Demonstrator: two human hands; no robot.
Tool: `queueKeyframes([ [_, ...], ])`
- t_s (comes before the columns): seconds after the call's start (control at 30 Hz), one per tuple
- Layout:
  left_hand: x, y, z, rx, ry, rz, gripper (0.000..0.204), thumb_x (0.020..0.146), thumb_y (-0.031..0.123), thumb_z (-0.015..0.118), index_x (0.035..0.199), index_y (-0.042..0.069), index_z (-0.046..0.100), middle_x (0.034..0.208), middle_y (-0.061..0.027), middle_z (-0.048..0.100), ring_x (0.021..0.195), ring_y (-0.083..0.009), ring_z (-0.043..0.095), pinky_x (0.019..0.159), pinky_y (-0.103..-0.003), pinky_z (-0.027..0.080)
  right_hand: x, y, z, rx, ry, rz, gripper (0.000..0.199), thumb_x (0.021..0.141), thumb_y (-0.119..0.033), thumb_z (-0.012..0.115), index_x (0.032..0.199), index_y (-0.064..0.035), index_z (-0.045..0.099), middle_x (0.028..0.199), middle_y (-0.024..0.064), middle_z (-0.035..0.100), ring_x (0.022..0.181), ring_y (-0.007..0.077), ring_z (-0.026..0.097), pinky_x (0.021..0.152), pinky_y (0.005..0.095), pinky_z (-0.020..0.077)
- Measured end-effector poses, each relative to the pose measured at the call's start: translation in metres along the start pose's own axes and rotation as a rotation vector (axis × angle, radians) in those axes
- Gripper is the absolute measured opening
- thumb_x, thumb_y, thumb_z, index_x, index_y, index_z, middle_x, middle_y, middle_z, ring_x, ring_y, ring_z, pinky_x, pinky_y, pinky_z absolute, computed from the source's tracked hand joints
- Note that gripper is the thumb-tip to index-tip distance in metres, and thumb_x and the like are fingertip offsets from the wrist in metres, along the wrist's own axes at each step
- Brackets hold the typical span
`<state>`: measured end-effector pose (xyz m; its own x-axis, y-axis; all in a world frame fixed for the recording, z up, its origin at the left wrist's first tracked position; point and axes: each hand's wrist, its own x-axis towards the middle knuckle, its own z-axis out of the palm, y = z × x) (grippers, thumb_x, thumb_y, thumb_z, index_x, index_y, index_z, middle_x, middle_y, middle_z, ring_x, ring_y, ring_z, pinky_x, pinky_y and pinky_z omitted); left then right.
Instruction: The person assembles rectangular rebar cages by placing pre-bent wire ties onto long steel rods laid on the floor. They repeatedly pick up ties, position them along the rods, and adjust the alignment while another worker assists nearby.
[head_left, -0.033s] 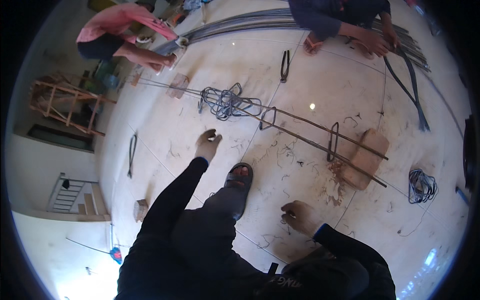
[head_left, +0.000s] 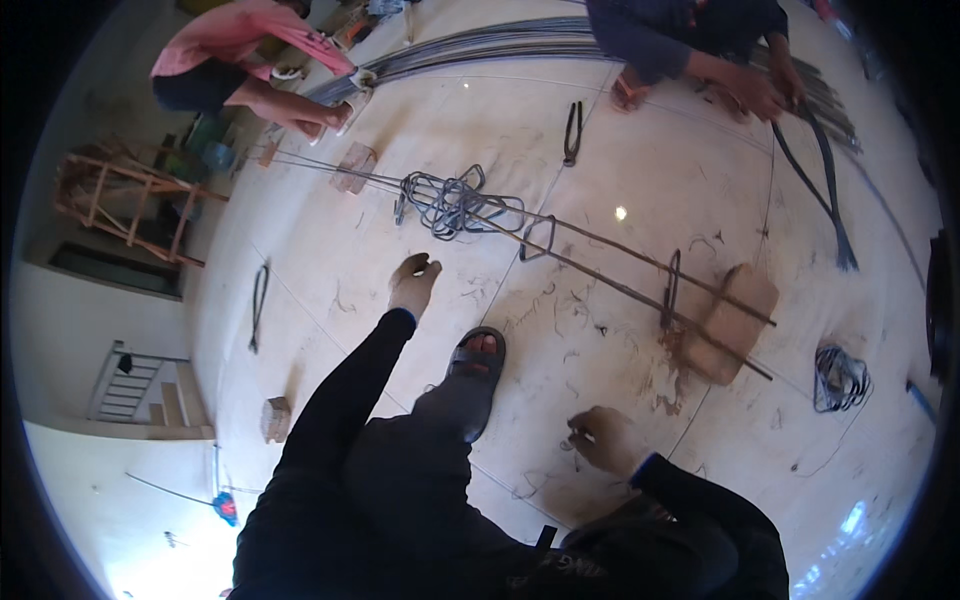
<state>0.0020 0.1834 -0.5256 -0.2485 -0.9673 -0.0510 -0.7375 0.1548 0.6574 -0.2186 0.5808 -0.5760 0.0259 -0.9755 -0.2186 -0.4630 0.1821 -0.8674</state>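
My left hand (head_left: pixel 410 285), in a pale glove, hovers over the floor with thumb and fingers apart; nothing shows in it. My right hand (head_left: pixel 607 440), also gloved, is held low right of my sandalled foot (head_left: pixel 478 358), its fingers curled toward the thumb; whatever they hold, if anything, cannot be made out. Beyond both hands, two long steel bars (head_left: pixel 610 278) run side by side across the floor. A tangle of bent wire-rod stirrups (head_left: pixel 447 205) lies about them. Single stirrups (head_left: pixel 537 237) hang farther along, one standing narrow near the bars' right end.
A large brick (head_left: pixel 735 320) and a smaller one (head_left: pixel 354 168) support the bars. Pincers (head_left: pixel 572 133) lie beyond. A wire coil (head_left: pixel 840 378) is at right. Two people (head_left: pixel 690 45) (head_left: pixel 235 60) crouch and bend by a rebar pile (head_left: pixel 470 45). Wire scraps litter the floor.
The stirrup near the bars' right end has turned and now looks narrower. My right hand has shifted very slightly; my left hand is nearly still.
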Motion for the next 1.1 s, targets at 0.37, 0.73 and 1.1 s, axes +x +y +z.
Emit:
queueKeyframes([
  [0.37,0.093,0.020,0.109,-0.141,-0.006,0.048,0.044,0.093,0.042,0.071,0.115,0.005,0.075,0.107,-0.0230,0.075,0.104,-0.0428,0.070,0.087,-0.049,0.054,0.035,-0.069,-0.136,-0.679,-0.244,0.254,0.029,0.089,-0.024,0.075,0.115,-0.0110,0.077,0.104,0.0137,0.073,0.103,0.0353,0.068,0.093,0.0469,0.0527],
  [0.73,0.043,-0.038,0.126,0.037,-0.306,0.264,0.030,0.087,0.024,0.077,0.116,0.016,0.076,0.112,-0.0089,0.074,0.105,-0.0288,0.069,0.089,-0.042,0.055,0.224,-0.149,-0.125,-0.504,0.013,0.179,0.025,0.089,-0.018,0.075,0.113,-0.0093,0.074,0.109,0.0130,0.072,0.106,0.0347,0.067,0.092,0.0468,0.0536],
  [1.1,0.133,-0.102,0.075,-0.359,0.115,0.089,0.037,0.083,0.016,0.087,0.113,0.004,0.071,0.105,-0.0108,0.070,0.098,-0.0254,0.068,0.089,-0.039,0.054,0.428,-0.108,-0.101,-0.526,0.477,-0.051,0.025,0.082,-0.012,0.082,0.106,-0.0083,0.078,0.105,0.0118,0.074,0.099,0.0324,0.070,0.090,0.0424,0.0553],
])
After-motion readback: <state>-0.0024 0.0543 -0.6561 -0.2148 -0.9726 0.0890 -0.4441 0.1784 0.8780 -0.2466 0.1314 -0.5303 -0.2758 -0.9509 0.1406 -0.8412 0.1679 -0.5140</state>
